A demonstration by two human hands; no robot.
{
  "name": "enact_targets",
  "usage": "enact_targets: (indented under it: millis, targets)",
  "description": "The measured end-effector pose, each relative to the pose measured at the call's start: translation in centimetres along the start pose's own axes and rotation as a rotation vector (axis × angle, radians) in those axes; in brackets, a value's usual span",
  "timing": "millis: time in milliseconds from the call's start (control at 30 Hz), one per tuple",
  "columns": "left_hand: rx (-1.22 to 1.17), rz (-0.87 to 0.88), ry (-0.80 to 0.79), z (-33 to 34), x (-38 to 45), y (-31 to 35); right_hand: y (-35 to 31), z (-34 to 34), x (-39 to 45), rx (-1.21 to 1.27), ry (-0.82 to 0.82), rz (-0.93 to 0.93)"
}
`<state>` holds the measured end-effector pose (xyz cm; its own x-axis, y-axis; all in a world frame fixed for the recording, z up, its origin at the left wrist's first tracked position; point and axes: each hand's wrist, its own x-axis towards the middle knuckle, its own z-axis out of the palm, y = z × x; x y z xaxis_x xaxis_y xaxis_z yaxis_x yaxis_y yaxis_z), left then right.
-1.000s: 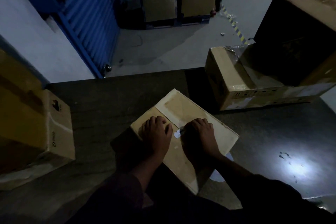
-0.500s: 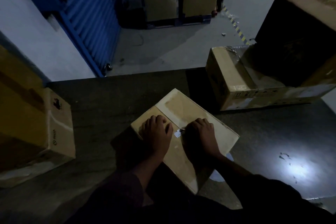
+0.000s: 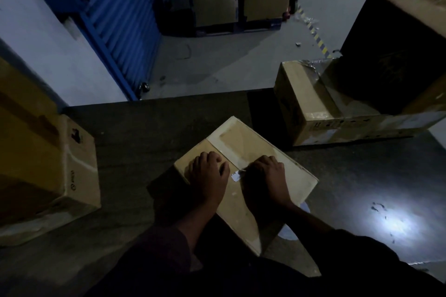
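The room is a dim warehouse bay, and the work surface is a dark table (image 3: 149,132). A large box (image 3: 48,164) stands at the left edge, well apart from the work. The left hand (image 3: 210,176) lies flat, fingers extended, pressing on the small carton (image 3: 243,142) at table centre. A white slip (image 3: 235,176) lies on the carton top between the hands. The right hand (image 3: 265,178) rests knuckles-up with its fingers curled beside the slip. Whether it pinches anything cannot be determined. Stacked boxes (image 3: 313,108) stand at right. The carton is probably light, stiff at the edges and yielding mid-panel, and its taped seam looks slick. Grip it on opposite side walls.
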<state>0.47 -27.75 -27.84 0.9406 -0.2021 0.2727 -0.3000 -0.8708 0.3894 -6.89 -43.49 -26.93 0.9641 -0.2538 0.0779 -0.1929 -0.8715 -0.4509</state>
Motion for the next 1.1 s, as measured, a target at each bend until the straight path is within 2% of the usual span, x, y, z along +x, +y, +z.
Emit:
enact_targets:
  millis: [200, 400, 533, 733, 1100]
  targets:
    - [0.011, -0.004, -0.007, 0.1, 0.1, 0.0, 0.2, -0.1, -0.2, 0.080, 0.008, -0.026]
    - [-0.017, 0.005, -0.012, 0.3, 0.1, -0.2, -0.2, -0.4, -0.6, 0.177, 0.041, 0.040]
    - [-0.029, -0.006, -0.010, 0.3, 0.1, -0.2, -0.4, -0.5, -0.4, 0.036, 0.015, -0.024]
    - [-0.018, 0.003, 0.007, -0.2, 0.0, 0.0, -1.8, -1.2, -1.1, 0.093, 0.075, 0.010]
    - [-0.044, -0.010, -0.011, -0.1, 0.0, -0.1, -0.6, -0.7, -1.2, 0.239, -0.003, 0.031]
